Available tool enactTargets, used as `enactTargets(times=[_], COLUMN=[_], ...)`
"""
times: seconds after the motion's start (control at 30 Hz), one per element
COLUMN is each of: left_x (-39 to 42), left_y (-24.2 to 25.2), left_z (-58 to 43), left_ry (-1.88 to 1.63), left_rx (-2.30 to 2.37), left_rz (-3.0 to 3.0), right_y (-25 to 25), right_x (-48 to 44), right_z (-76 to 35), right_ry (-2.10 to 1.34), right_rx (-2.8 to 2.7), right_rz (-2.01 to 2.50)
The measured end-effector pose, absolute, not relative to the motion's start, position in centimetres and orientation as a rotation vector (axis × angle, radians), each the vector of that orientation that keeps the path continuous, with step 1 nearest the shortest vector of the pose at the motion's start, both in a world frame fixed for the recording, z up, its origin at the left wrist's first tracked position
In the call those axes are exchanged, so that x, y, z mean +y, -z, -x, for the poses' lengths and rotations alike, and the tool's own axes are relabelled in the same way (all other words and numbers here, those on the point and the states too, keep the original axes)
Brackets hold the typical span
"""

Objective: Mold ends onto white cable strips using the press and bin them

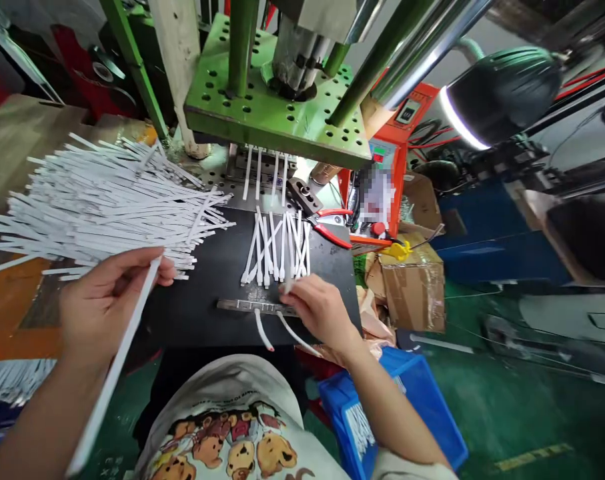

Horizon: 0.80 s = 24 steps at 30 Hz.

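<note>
A heap of strips (pixel 107 200) fills the frame's left half on the tabletop (pixel 207 267). Right of it lie the cables (pixel 277 250) (behind the metal bar (pixel 255 307)); pliers (pixel 329 227) further right; the press (pixel 277 100) above; a crate (pixel 402 407) at lower right.

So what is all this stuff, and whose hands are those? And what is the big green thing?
The picture comes from a camera worn on a person's head, looking down at their own two hands. The left hand holds one long white strip, pinched between thumb and fingers. It looks like the ones in the big pile of white strips lying beside it. The right hand rests on a narrow metal bar on a black mat, and its fingertips touch something small and white. Two white cables hang from that bar. More short white cables lie in a bunch on the mat, next to red-handled pliers. The big green thing is a press machine with shiny metal posts. A blue crate sits on the floor.
</note>
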<state>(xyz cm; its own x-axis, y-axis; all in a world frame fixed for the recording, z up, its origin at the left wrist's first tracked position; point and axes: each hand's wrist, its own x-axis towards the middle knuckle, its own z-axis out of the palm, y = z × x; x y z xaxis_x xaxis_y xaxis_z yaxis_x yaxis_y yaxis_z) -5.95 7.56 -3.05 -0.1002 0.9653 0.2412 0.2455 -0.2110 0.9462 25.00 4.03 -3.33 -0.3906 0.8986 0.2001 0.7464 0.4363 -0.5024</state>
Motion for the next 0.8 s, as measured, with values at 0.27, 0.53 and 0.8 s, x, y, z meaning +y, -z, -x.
enactTargets(times=[0.27,0.53,0.8], left_x=[5.8,5.1,10.5], left_y=[6.8,7.1,3.5], left_z=[0.7,-0.6,0.9], left_ry=[-1.042,-0.916,-0.406], left_rx=[0.903,0.865,0.585], left_rz=[-2.178,-2.452,-2.538], right_y=[7.1,7.4,2.3], right_x=[-1.6,-1.0,8.3], right_z=[-25.3,-25.6,-29.3], right_ry=[-0.435,-0.429,-0.741], right_rx=[-1.994,-2.106,-2.486], right_rz=[1.413,1.305,1.279])
